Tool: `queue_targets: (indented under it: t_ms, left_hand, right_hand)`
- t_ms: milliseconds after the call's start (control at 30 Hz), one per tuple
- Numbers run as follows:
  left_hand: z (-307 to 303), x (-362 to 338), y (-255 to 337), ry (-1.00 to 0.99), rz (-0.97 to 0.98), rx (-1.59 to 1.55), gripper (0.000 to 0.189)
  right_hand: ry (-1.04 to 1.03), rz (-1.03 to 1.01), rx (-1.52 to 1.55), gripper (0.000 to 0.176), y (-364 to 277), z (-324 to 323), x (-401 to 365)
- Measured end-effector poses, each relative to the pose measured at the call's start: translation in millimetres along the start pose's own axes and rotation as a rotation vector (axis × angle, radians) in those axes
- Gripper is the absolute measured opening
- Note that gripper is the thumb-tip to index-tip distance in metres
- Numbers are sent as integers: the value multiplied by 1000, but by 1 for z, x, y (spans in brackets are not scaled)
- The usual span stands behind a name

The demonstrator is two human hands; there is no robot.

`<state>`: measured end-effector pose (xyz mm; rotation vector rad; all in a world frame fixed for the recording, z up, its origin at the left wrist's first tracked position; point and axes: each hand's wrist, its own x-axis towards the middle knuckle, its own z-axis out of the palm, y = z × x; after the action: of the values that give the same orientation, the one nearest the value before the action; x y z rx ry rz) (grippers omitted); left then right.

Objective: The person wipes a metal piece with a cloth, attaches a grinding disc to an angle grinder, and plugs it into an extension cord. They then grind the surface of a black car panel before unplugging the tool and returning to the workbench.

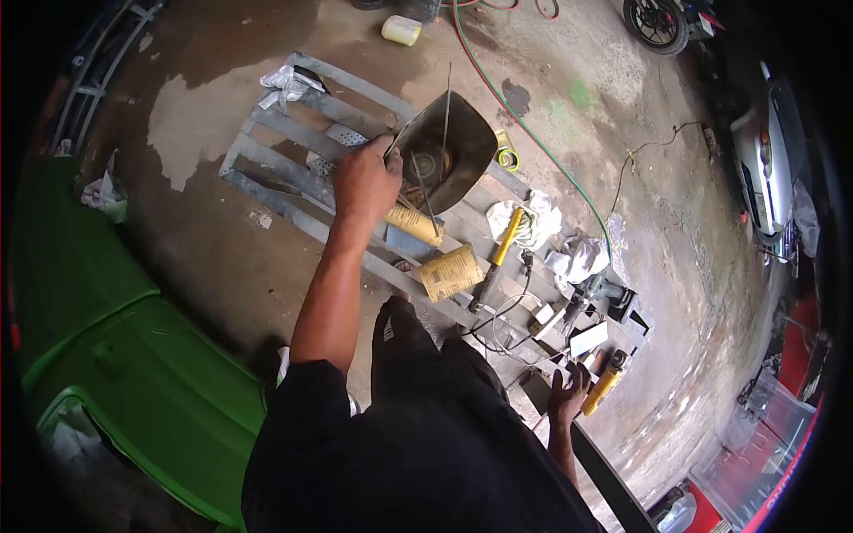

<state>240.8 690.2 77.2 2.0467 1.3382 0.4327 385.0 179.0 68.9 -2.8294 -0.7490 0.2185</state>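
My left hand (366, 182) grips the near rim of an open metal container (462, 147), fingers closed on its edge. Thin rods (446, 107) stick up out of the container. Just below it on the slatted metal rack (293, 138) lie a brown paper roll (414, 224) and a wider brown roll (451, 273). My right hand (569, 391) is low at the right, fingers spread, holding nothing. Beside it is a yellow power tool (606, 382), and a white box-like piece (588, 339) lies just above.
A yellow-handled tool (508, 235), white cloths (533, 220) and black cables lie on the rack. A green-red hose (542, 147) crosses the floor. Green panels (133, 382) stand left, a motorcycle (764, 169) right, and a clear bin (755, 444) lower right.
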Motion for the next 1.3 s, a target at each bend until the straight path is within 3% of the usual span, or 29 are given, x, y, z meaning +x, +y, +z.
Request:
queue_targets:
  t_ms: [233,367,467,533,567,600,667,700,800,933,1000,1033,1067,1133,1200,1300]
  left_hand:
    - [4,-38,-11,195,286,-91,22]
    - [2,-44,-8,285,317,-174,20]
    - [-7,-40,12,349,187,-402,19]
    - [-8,-41,32,485,161,-599,19]
    - [-11,-45,46,489,162,-679,20]
    - [-11,-49,57,518,181,-689,21]
    - [-19,-57,76,529,220,-719,21]
    - [-21,-55,86,635,328,-796,22]
    - [-42,-62,103,616,351,-828,23]
    - [-57,-74,111,621,430,-771,23]
    - [-59,-81,112,635,481,-733,24]
    - [-59,-82,112,652,520,-694,24]
    - [-58,-82,113,649,532,-695,24]
    - [-50,-83,112,608,627,-621,24]
    - [-38,-81,112,586,665,-580,24]
    - [-19,-78,111,532,710,-436,25]
  right_hand:
    - [26,-10,73,33,-52,-6,26]
    - [14,-37,135,34,-71,-10,34]
    - [8,39,422,36,-88,-19,51]
    - [38,-44,549,40,-113,-35,71]
    - [19,-78,456,42,-125,-47,83]
    - [-9,-31,680,45,-117,-39,97]
    - [-114,18,814,51,-157,-66,114]
    - [-125,-13,824,53,-176,-76,121]
    - [-195,-96,862,59,-216,-96,132]
    - [-55,-273,940,54,-260,-109,117]
    - [340,-596,826,38,-272,-116,108]
    - [532,-787,606,26,-274,-125,106]
    - [543,-782,609,26,-281,-136,102]
    - [483,-1106,426,25,-308,-160,90]
    - [65,-886,292,23,-344,-176,89]
    - [-106,-921,-65,21,-357,-137,150]
